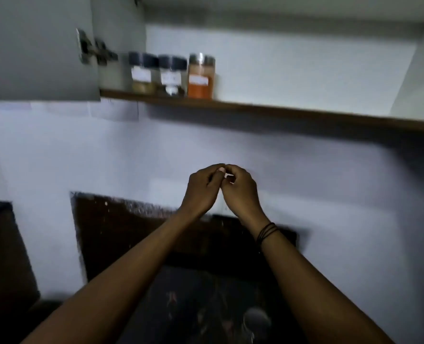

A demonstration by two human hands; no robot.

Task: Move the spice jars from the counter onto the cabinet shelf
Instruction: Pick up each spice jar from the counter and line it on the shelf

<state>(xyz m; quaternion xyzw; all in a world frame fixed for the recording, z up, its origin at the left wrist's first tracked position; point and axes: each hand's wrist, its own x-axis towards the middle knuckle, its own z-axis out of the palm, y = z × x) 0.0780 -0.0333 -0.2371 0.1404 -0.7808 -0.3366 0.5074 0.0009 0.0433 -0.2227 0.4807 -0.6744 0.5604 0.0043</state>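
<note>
Three spice jars stand in a row at the left end of the cabinet shelf. Two have black lids: one with yellowish powder and one with a white label. The third jar has a metal lid and orange powder. My left hand and my right hand are raised side by side below the shelf, fingertips touching each other, fingers curled. Neither hand holds a jar. The picture is blurred.
The open cabinet door with its hinge hangs at the upper left. A dark counter lies low between my forearms, with a round metal lid-like thing on it. A white wall is behind.
</note>
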